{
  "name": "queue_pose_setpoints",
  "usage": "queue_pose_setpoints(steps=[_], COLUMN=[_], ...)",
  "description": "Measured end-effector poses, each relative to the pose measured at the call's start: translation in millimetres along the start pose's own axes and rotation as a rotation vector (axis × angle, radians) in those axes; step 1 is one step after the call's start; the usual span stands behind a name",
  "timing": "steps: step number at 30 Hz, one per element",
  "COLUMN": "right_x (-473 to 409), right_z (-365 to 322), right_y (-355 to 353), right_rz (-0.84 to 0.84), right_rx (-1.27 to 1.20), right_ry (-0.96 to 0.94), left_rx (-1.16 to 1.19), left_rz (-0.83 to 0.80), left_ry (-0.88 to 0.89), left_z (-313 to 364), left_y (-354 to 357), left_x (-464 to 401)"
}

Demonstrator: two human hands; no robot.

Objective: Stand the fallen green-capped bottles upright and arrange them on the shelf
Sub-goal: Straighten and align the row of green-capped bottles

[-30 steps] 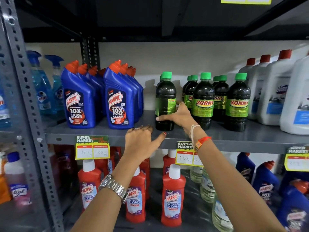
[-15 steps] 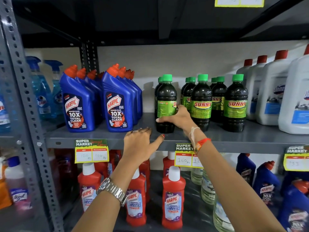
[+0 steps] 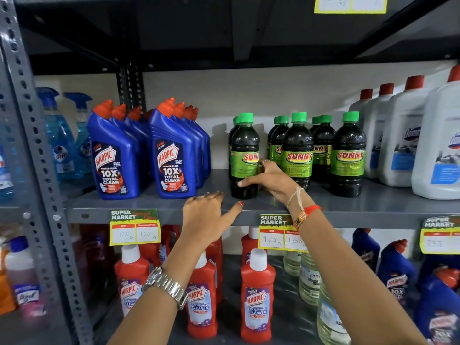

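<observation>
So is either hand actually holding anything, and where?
The right hand grips the leftmost front green-capped bottle low on its body, near the label's bottom. The left hand holds nothing, resting on the shelf edge.

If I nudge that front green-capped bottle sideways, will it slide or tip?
The bottle looks full of dark liquid, so probably heavy. Pushed low, where the right hand rests, it likely slides; pushed near the cap, being tall and narrow, it may tip.

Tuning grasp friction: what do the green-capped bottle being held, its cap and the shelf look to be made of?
Green-capped bottle: likely clear glossy plastic over dark liquid; small highlights on the shoulder, glossy printed label.
Cap: opaque green plastic, apparently ribbed, duller sheen.
Shelf: grey painted metal by the look; thin folded front edge, perforated uprights, soft reflections.
The right hand grips the bottle low.
</observation>
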State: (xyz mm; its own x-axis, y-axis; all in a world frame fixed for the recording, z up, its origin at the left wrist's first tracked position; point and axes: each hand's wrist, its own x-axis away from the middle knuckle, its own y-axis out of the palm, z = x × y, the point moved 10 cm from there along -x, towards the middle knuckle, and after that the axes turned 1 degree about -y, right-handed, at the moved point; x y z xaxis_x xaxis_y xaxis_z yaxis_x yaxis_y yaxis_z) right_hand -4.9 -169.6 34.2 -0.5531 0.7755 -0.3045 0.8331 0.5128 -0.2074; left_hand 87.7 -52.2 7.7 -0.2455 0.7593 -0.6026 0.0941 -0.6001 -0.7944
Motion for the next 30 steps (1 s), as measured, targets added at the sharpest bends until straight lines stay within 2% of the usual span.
queue_pose_setpoints(steps=[3,11,17,21,24,26,28,30], right_x=[-3.2,-7.5,13.3,46.8,70.3,77.0,73.3,62.2], right_z=[-3.3,-1.3,-16.2,-27.9,-29.3,-26.9,-22.0,-10.3], right_y=[-4.2,-6.1,-9.1,-45.2,-91.3,-115.1,-128.1,-133.5], right_rz=[0.12,0.247,0.284,0.439,0.645,0.735,0.743,0.676], right_rx=[0.099,0.25,0.375,0.34,0.316,0.366,0.445,0.486], right_ry=[-0.034,-0.044,-0.161,-0.245,-0.269,-0.255,-0.229,-0.159], left_rx=[0.002,0.003,0.016,0.06,0.222,0.458,0.709,0.864], left_rz=[-0.002,0.008,0.029,-0.031,-0.141,-0.142,-0.111,-0.103], left_ry=[-0.003,-0.001,-0.012,-0.06,-0.181,-0.241,-0.293,-0.354], left_z=[-0.1,0.1,0.1,-2.4,-12.3,-13.3,-9.8,-5.2], left_y=[0.4,-0.1,-3.0,-2.1,2.7,1.9,0.8,3.8], left_x=[0.0,-0.1,0.3,-2.2,-8.4,-18.4,-33.9,-46.7])
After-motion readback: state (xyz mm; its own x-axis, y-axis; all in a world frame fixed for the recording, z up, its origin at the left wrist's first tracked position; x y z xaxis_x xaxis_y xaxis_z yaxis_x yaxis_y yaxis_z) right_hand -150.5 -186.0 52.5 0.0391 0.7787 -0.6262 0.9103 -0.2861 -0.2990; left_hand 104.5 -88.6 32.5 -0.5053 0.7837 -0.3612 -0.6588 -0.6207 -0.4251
